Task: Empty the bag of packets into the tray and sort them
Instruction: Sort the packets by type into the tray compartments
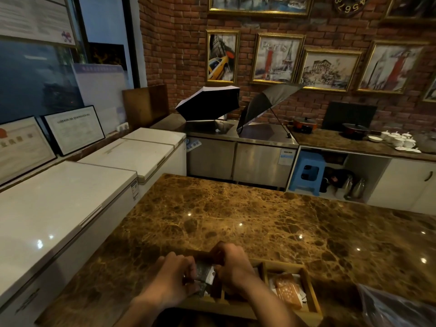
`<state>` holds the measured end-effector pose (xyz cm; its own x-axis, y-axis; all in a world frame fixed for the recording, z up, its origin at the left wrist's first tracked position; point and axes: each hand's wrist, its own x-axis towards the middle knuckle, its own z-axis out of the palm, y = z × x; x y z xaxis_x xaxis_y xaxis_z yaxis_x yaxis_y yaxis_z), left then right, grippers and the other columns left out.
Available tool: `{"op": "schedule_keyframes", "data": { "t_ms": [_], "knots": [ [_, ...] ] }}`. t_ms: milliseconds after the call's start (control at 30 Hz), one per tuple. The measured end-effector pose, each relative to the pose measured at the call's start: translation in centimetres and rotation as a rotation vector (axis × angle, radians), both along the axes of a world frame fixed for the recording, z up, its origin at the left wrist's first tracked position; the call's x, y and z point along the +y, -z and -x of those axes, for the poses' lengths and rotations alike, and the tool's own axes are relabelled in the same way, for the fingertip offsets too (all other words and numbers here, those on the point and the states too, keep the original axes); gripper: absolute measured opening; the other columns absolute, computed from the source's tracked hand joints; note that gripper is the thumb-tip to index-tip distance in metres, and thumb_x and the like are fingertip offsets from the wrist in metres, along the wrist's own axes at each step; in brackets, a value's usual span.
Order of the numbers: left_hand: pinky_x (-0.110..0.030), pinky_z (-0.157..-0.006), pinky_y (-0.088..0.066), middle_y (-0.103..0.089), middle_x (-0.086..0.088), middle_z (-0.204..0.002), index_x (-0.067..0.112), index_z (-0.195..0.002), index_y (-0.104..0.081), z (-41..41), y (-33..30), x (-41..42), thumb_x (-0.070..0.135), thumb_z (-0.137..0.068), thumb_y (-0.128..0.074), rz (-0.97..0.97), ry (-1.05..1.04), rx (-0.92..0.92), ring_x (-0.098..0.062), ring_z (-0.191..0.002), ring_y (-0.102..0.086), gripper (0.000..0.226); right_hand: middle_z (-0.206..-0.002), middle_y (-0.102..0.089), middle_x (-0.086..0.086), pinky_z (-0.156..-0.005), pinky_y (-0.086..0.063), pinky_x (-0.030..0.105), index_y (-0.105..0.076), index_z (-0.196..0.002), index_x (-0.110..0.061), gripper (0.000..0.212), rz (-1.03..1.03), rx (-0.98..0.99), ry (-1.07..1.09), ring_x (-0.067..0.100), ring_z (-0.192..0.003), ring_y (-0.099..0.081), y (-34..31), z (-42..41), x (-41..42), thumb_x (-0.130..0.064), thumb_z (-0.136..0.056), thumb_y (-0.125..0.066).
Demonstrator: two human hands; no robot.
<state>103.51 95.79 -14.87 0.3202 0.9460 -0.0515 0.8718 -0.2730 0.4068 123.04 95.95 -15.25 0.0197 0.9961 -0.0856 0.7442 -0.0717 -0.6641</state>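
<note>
A wooden tray [313, 296] with compartments sits at the near edge of the brown marble counter [259, 215]. My left hand [169, 277] and my right hand [233, 263] meet over its left compartment, both pinching dark grey packets [203, 271]. More of these packets lie under my left fingers. In the right compartment lies an orange packet [289, 293] on top of white ones. The clear plastic bag [391, 308] lies crumpled on the counter to the right of the tray. My forearms hide the tray's front left part.
White chest freezers [70, 201] stand along the left of the counter. Beyond the counter a steel cabinet carries two open umbrellas [210, 102]. A far counter at the right holds pots and white cups [398, 140]. A blue stool [309, 172] stands under it.
</note>
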Motion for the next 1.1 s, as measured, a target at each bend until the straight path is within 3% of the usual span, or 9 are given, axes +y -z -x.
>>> {"op": "schedule_keyframes", "data": {
  "t_ms": [133,333,567,667,767,900,1100],
  "knots": [
    [-0.031,-0.085,-0.032,-0.053,0.019,-0.093,0.037,-0.088,-0.052,-1.0,-0.4,-0.1,0.053,-0.074,-0.069,-0.073,0.0,0.1,-0.009,-0.099,-0.046,0.027,-0.116,-0.053,-0.009,-0.092,-0.047,0.027,-0.062,-0.117,-0.036,0.032,-0.08,-0.057,-0.006,0.015,-0.115,-0.052,-0.2,0.0,-0.6,-0.021,-0.089,-0.067],
    [-0.027,-0.096,-0.039,-0.059,0.02,-0.12,0.039,-0.116,-0.063,-1.8,-0.5,-0.4,0.033,-0.086,-0.064,-0.157,0.162,0.031,-0.007,-0.115,-0.049,0.031,-0.116,-0.063,-0.003,-0.081,-0.044,0.025,-0.066,-0.113,-0.031,0.027,-0.191,-0.161,-0.061,0.017,-0.11,-0.056,-0.6,-0.4,-1.9,-0.017,-0.09,-0.061],
    [-0.031,-0.101,-0.035,-0.064,0.016,-0.121,0.041,-0.113,-0.067,-2.6,-0.8,-0.5,0.039,-0.09,-0.059,-0.069,0.227,0.164,-0.011,-0.115,-0.052,0.025,-0.114,-0.061,-0.009,-0.088,-0.047,0.027,-0.06,-0.115,-0.034,0.02,-0.223,-0.165,0.069,0.011,-0.106,-0.053,-0.6,-2.5,-3.4,-0.029,-0.096,-0.056],
    [-0.028,-0.098,-0.039,-0.062,0.017,-0.117,0.043,-0.113,-0.065,-2.6,-0.7,-0.7,0.035,-0.086,-0.062,-0.082,0.218,0.138,-0.01,-0.113,-0.052,0.028,-0.112,-0.061,-0.013,-0.087,-0.049,0.024,-0.06,-0.116,-0.037,0.021,-0.22,-0.168,0.122,0.003,-0.099,-0.054,-0.7,-4.0,-4.1,-0.031,-0.096,-0.057],
    [-0.025,-0.096,-0.042,-0.064,0.017,-0.115,0.039,-0.113,-0.066,-2.6,-1.2,-0.9,0.037,-0.088,-0.062,-0.145,0.168,0.064,-0.008,-0.111,-0.055,0.025,-0.113,-0.065,-0.012,-0.089,-0.054,0.029,-0.062,-0.117,-0.036,0.021,-0.199,-0.172,0.13,0.004,-0.098,-0.059,-1.1,-5.7,-4.9,-0.038,-0.097,-0.056],
    [-0.026,-0.105,-0.038,-0.057,0.016,-0.13,0.037,-0.129,-0.056,-3.1,-2.3,-1.2,0.044,-0.094,-0.056,-0.188,0.133,0.042,-0.007,-0.122,-0.05,0.036,-0.123,-0.065,-0.012,-0.093,-0.051,0.03,-0.063,-0.123,-0.038,0.033,-0.16,-0.214,0.191,0.008,-0.11,-0.058,-1.8,-7.7,-6.2,-0.053,-0.096,-0.052],
    [-0.036,-0.115,-0.032,-0.043,0.01,-0.15,0.039,-0.147,-0.034,-5.0,-3.5,-1.4,0.068,-0.089,-0.046,-0.181,0.103,0.063,-0.015,-0.136,-0.04,0.066,-0.143,-0.051,-0.006,-0.107,-0.042,0.035,-0.048,-0.143,-0.037,0.061,-0.079,-0.256,0.242,0.016,-0.131,-0.045,-2.8,-11.2,-9.1,-0.07,-0.091,-0.044]
  ]
}}
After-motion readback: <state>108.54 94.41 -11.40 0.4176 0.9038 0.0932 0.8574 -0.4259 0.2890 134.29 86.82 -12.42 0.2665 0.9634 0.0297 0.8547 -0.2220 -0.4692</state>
